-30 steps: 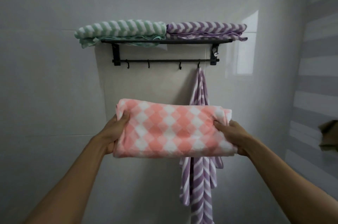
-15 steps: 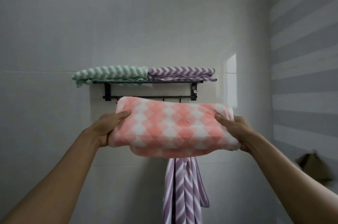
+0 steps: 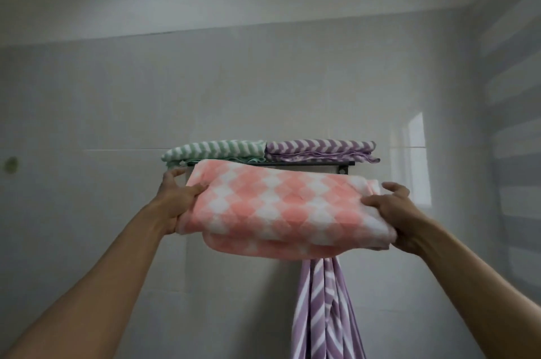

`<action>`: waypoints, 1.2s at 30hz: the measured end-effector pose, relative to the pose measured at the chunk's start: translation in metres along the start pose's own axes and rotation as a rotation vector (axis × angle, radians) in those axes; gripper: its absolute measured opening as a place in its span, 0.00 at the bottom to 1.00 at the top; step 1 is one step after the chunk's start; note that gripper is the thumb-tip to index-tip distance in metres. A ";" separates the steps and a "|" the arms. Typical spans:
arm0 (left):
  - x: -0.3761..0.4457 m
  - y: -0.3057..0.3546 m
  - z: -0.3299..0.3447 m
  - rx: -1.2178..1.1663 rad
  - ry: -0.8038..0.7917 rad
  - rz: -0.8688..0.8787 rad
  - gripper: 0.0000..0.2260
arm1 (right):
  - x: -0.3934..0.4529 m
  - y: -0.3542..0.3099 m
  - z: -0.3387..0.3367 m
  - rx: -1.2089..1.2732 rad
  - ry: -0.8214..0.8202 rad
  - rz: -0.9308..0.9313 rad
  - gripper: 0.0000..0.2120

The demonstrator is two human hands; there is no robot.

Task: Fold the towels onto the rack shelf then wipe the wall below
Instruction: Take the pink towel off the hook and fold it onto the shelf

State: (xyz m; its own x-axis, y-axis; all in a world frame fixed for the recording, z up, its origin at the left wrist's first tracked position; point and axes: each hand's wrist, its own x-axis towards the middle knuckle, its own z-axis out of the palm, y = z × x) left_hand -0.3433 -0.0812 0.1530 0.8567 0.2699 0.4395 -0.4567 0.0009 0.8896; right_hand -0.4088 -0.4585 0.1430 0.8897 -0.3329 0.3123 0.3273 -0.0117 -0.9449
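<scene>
Pink towel (image 3: 281,206): folded, held level in front of the rack (image 3: 322,164), just under shelf height, hiding most of the rail
Left hand (image 3: 175,200): closed on the towel's left end, thumb on top, fingers beneath
Right hand (image 3: 395,218): gripped the right end, thumb on top, one finger lifted clear
Shelf: already carried a folded green towel (image 3: 216,149) at left and a folded purple towel (image 3: 319,147) at right, touching at the middle
Hanging towel (image 3: 325,309): purple striped, draped below the rack, not yet folded
Step in hand, as judged: lifting the pink towel up onto the shelf
Free room: none seen beside the two folded towels, so probably to be laid across the top of both
Done well: raised clear of the shelf's front edge first, kept level, both ends set down together
Risk: lower fold sagged under the bundle, liable to catch the rail or drag the green towel's loose edge
Wall (image 3: 87,241): wiping below the rack not yet begun
</scene>
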 end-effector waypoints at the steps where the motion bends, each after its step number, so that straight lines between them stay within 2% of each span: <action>1: 0.007 0.001 -0.008 0.000 0.011 0.016 0.32 | 0.006 -0.002 0.009 0.029 -0.022 -0.007 0.27; 4: 0.028 0.005 -0.027 -0.029 0.013 0.066 0.24 | 0.024 -0.009 0.039 0.064 -0.124 -0.088 0.12; 5: 0.038 0.006 -0.034 -0.031 0.020 0.085 0.21 | 0.031 -0.011 0.049 0.065 -0.160 -0.119 0.11; 9: 0.089 0.016 -0.067 0.005 0.052 0.172 0.14 | 0.060 -0.026 0.105 0.065 -0.243 -0.172 0.17; 12: 0.132 0.029 -0.087 0.031 0.069 0.219 0.14 | 0.072 -0.045 0.140 0.065 -0.291 -0.194 0.17; 13: 0.173 0.037 -0.112 0.014 0.045 0.233 0.14 | 0.097 -0.050 0.186 0.073 -0.274 -0.218 0.18; 15: 0.194 0.046 -0.116 0.051 0.030 0.245 0.14 | 0.103 -0.066 0.194 0.054 -0.265 -0.229 0.19; 19: 0.259 0.052 -0.139 0.038 0.004 0.267 0.15 | 0.134 -0.077 0.242 0.063 -0.383 -0.223 0.23; 29: 0.381 0.043 -0.159 -0.021 -0.077 0.289 0.15 | 0.196 -0.104 0.312 -0.015 -0.352 -0.279 0.24; 36: 0.469 0.034 -0.156 0.025 -0.176 0.289 0.13 | 0.253 -0.111 0.339 -0.051 -0.281 -0.314 0.19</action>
State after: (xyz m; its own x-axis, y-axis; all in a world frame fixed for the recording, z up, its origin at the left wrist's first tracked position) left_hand 0.0053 0.1957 0.3695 0.7218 0.0850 0.6868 -0.6826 -0.0758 0.7268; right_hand -0.1118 -0.2218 0.3604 0.8035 -0.0355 0.5942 0.5868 -0.1204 -0.8007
